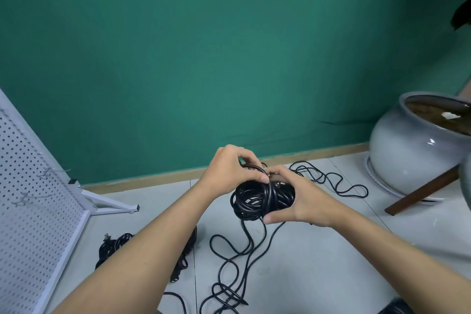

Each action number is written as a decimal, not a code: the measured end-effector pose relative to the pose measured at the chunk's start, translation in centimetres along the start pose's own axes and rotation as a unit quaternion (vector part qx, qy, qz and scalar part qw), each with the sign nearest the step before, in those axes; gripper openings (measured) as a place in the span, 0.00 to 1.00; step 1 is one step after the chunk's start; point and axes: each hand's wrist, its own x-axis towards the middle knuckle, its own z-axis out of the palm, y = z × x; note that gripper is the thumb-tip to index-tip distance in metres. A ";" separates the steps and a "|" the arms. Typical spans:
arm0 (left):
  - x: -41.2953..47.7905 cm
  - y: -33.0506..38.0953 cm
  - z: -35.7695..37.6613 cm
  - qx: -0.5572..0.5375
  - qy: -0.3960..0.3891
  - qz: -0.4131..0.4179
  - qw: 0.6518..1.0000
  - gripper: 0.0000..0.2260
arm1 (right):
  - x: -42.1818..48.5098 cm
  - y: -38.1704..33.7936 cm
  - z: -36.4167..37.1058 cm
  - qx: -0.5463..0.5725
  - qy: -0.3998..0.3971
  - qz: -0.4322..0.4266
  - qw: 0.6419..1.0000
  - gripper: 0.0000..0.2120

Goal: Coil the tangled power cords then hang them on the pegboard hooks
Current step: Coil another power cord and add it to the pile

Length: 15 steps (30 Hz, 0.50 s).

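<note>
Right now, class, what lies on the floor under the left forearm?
A black cord bundle shows on either side of the forearm. Its middle is covered, so one bundle or two cannot be told.

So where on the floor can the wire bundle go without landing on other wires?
Bare floor lies right of the loose cord, beside the right forearm. Another bare strip sits between the pegboard foot and the left forearm. It's crowded straight below the held coil and around the cord bundles by the pegboard.
</note>
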 end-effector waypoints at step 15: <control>0.0 -0.6 -0.9 -0.065 0.003 0.011 0.998 0.04 | -0.3 -0.9 0.2 -0.030 -0.003 -0.004 1.000 0.38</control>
